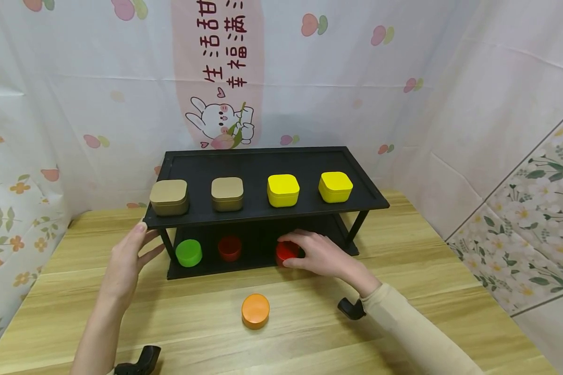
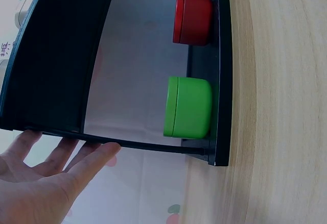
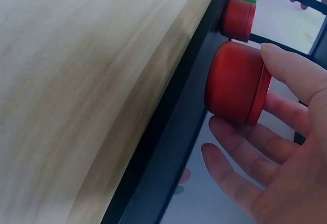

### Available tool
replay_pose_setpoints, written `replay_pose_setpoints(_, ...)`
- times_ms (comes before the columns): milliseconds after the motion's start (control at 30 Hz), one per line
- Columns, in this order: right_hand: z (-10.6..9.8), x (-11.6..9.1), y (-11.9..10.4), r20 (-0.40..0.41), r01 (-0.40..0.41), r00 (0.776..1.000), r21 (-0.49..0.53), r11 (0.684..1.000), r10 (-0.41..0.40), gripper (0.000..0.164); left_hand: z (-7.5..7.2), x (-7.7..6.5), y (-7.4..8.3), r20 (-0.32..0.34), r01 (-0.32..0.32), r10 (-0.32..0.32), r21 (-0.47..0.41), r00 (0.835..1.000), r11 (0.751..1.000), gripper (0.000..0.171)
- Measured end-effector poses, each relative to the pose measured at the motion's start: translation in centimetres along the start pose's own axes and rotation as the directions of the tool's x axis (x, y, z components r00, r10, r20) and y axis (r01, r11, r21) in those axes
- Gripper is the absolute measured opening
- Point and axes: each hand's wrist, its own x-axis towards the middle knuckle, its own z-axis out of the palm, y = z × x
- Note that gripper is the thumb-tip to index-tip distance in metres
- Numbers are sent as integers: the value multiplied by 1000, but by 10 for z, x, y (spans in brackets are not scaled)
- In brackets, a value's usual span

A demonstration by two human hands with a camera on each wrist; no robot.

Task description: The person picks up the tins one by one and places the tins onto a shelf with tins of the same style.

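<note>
My right hand [image 1: 316,253] holds a round red tin [image 3: 237,83] on the lower level of a black two-tier shelf [image 1: 258,216]. Its thumb lies at the lid edge, with fingers around the other side. To the left on that level stand another red tin [image 1: 230,248] and a round green tin [image 1: 188,253]. At the shelf's left end, my left hand [image 1: 129,259] touches the side of the frame with extended fingers, holding nothing. The left wrist view shows its fingertips against the black side bar, near the green tin.
Two tan square tins, left [image 1: 169,198] and right [image 1: 227,194], share the top level with two yellow square tins, left [image 1: 283,190] and right [image 1: 335,187]. An orange round tin [image 1: 255,311] stands on the wooden table [image 1: 206,328] before the shelf. Printed cloth hangs behind.
</note>
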Motion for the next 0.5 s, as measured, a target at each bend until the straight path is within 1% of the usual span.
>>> replay_pose_setpoints(267, 3, 9, 1, -2, 8, 1000, -18, 1000, -8, 50, 0, 0, 0, -13, 10, -10, -6, 1000, 1000, 41)
replay_pose_setpoints(500, 3, 13, 0, 7, 1, 1000, -12, 1000, 0, 51, 0, 0, 1, -10, 15, -15, 10, 1000, 1000, 46)
